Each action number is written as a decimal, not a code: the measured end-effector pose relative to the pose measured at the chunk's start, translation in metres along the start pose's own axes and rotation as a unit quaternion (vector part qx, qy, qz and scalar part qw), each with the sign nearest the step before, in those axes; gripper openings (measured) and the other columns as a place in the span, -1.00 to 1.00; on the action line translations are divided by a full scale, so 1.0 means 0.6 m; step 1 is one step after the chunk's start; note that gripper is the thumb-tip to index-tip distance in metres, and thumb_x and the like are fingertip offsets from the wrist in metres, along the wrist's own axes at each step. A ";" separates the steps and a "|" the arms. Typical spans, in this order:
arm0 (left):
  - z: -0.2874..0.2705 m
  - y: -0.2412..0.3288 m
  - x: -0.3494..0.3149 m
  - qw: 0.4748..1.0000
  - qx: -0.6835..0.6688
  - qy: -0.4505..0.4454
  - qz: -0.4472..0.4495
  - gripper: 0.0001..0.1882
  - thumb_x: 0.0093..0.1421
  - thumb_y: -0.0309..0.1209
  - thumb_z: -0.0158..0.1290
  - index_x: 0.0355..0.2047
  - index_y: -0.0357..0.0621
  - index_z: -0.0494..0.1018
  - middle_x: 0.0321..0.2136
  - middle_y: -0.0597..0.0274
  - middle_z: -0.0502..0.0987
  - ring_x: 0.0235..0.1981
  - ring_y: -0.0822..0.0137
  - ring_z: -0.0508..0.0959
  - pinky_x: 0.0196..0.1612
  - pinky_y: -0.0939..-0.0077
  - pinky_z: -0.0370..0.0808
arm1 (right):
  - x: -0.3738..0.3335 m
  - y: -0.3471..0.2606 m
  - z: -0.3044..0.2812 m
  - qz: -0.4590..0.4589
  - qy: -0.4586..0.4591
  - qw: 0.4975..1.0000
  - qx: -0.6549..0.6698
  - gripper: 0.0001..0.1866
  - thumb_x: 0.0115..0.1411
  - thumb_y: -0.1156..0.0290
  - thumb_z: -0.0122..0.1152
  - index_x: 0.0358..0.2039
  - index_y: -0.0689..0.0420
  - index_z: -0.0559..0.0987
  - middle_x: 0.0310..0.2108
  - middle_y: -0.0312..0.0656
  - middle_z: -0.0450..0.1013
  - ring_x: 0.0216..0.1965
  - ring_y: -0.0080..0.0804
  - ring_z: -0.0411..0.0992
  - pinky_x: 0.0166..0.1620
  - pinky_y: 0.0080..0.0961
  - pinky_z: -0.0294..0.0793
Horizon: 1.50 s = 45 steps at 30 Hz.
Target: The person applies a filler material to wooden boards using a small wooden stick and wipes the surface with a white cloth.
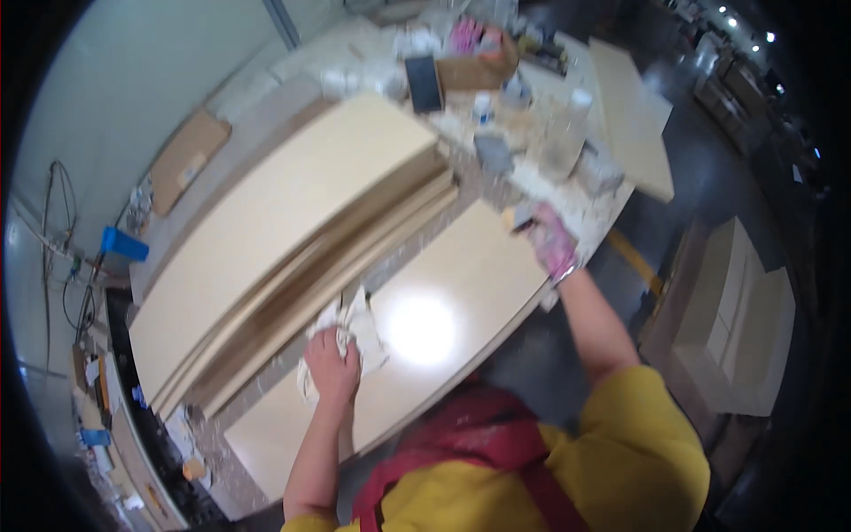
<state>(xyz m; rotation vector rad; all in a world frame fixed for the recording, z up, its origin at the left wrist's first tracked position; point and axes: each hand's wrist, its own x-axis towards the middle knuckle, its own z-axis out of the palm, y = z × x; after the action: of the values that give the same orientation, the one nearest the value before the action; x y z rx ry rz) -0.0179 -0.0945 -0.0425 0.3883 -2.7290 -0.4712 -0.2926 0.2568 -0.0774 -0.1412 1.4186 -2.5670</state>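
A long pale panel (461, 266) lies before me on the work table, a bright light reflecting off its middle. My left hand (333, 362) is closed on a crumpled whitish cloth (362, 324) at the panel's far edge. At the panel's right end is my right hand (554, 241), in a stained pinkish glove. Its fingers close round a small block, tan and grey (518, 218), which looks like a sanding block; its exact kind is unclear. The block is at the panel's corner; whether it touches the surface I cannot tell.
Beyond the panel stand stacked pale boards (292, 222). A cluttered table end holds a dark rectangular pad (424, 84), a grey sheet (494, 154) and a small white bottle (482, 108). More pale panels (736, 319) stand at the right. A blue holder (124, 244) is at the left.
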 end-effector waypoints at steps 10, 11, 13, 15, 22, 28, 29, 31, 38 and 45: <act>-0.011 0.011 -0.012 0.999 0.002 -0.022 -0.023 -0.61 0.01 -0.36 0.06 -0.10 -0.11 0.39 -0.18 0.06 0.43 -0.11 0.04 0.40 -0.05 0.18 0.26 | 0.017 -0.037 0.187 -0.083 0.028 0.855 -0.511 -0.63 0.13 0.25 0.17 -0.10 0.14 0.44 -0.24 -0.10 0.49 -0.26 -0.22 0.49 -0.14 -0.43 0.46; -0.012 0.012 -0.016 0.999 0.002 -0.025 -0.026 -0.61 0.01 -0.36 0.06 -0.10 -0.11 0.39 -0.17 0.06 0.43 -0.11 0.05 0.39 -0.04 0.19 0.25 | 0.022 -0.035 0.202 -0.090 0.004 0.795 -0.600 -0.63 0.12 0.24 0.16 -0.07 0.10 0.45 -0.25 -0.06 0.50 -0.27 -0.19 0.50 -0.17 -0.41 0.47; -0.013 0.012 -0.019 0.999 0.003 -0.028 -0.027 -0.61 0.01 -0.36 0.06 -0.10 -0.11 0.39 -0.17 0.06 0.43 -0.10 0.05 0.39 -0.04 0.19 0.25 | 0.042 -0.004 0.186 -0.127 -0.045 0.751 -0.646 -0.61 0.11 0.24 0.16 -0.06 0.09 0.46 -0.24 -0.02 0.50 -0.23 -0.15 0.49 -0.15 -0.35 0.46; -0.013 0.008 -0.023 0.999 0.005 -0.025 -0.027 -0.60 0.01 -0.36 0.06 -0.09 -0.10 0.39 -0.15 0.07 0.43 -0.08 0.05 0.38 -0.02 0.19 0.23 | 0.068 0.004 0.177 -0.164 -0.094 0.702 -0.687 -0.60 0.10 0.25 0.15 -0.04 0.08 0.46 -0.22 0.01 0.49 -0.19 -0.11 0.48 -0.12 -0.29 0.45; 0.001 0.013 0.003 1.000 0.015 -0.002 -0.005 -0.62 0.04 -0.36 0.05 -0.08 -0.11 0.39 -0.11 0.04 0.40 -0.04 0.03 0.36 0.03 0.20 0.22 | 0.117 -0.061 0.112 -0.193 0.040 0.741 -0.642 -0.61 0.14 0.22 0.13 -0.07 0.14 0.42 -0.28 -0.05 0.49 -0.27 -0.15 0.48 -0.20 -0.29 0.46; 0.015 0.078 0.081 0.983 -0.183 -0.002 0.014 -0.68 0.09 -0.38 0.06 -0.12 -0.12 0.42 -0.08 -0.04 0.39 0.00 -0.02 0.34 0.07 0.16 0.23 | -0.056 -0.007 0.055 -0.040 -0.024 0.998 0.029 -0.76 0.27 0.28 -0.05 -0.17 0.14 0.44 -0.26 -0.27 0.39 -0.23 -0.47 0.34 -0.09 -0.51 0.30; 0.035 0.108 0.112 0.982 -0.183 -0.023 0.046 -0.68 0.09 -0.38 0.06 -0.12 -0.12 0.42 -0.07 -0.05 0.38 0.01 -0.03 0.34 0.07 0.16 0.24 | -0.083 0.025 0.018 -0.009 -0.064 0.993 0.099 -0.69 0.30 0.25 -0.10 -0.10 0.19 0.44 -0.18 -0.20 0.40 -0.14 -0.38 0.35 0.01 -0.46 0.29; 0.088 0.159 0.159 0.980 -0.163 -0.010 0.111 -0.65 0.09 -0.38 0.07 -0.08 -0.13 0.40 -0.03 -0.06 0.38 0.03 -0.05 0.34 0.08 0.14 0.23 | -0.123 -0.001 0.113 0.111 0.107 0.976 0.157 -0.67 0.25 0.13 -0.05 -0.14 0.12 0.41 -0.26 -0.26 0.40 -0.20 -0.41 0.39 -0.11 -0.46 0.38; 0.216 0.293 0.229 0.972 -0.065 -0.127 0.188 -0.51 0.21 -0.07 -0.12 0.05 -0.09 0.32 0.03 0.13 0.39 0.08 0.10 0.34 0.10 0.09 0.23 | -0.129 0.071 0.053 0.028 0.102 0.989 0.101 -0.62 0.20 0.13 -0.06 -0.06 0.08 0.39 -0.19 -0.29 0.39 -0.14 -0.41 0.37 -0.08 -0.44 0.37; 0.141 0.178 0.164 0.984 -0.037 -0.089 0.152 -0.55 0.22 -0.10 -0.10 0.03 -0.06 0.35 0.05 0.18 0.39 0.11 0.14 0.32 0.14 0.10 0.21 | -0.108 0.017 0.068 -0.149 -0.040 0.935 -0.320 -0.69 0.30 0.27 -0.15 -0.08 0.19 0.42 -0.22 -0.20 0.39 -0.19 -0.41 0.37 -0.09 -0.41 0.41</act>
<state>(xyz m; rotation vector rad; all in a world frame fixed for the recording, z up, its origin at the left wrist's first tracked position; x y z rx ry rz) -0.1607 -0.0060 -0.0501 -0.0958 -2.8612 -0.5415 -0.2209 0.2325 -0.0633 -0.5891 2.2951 -2.1539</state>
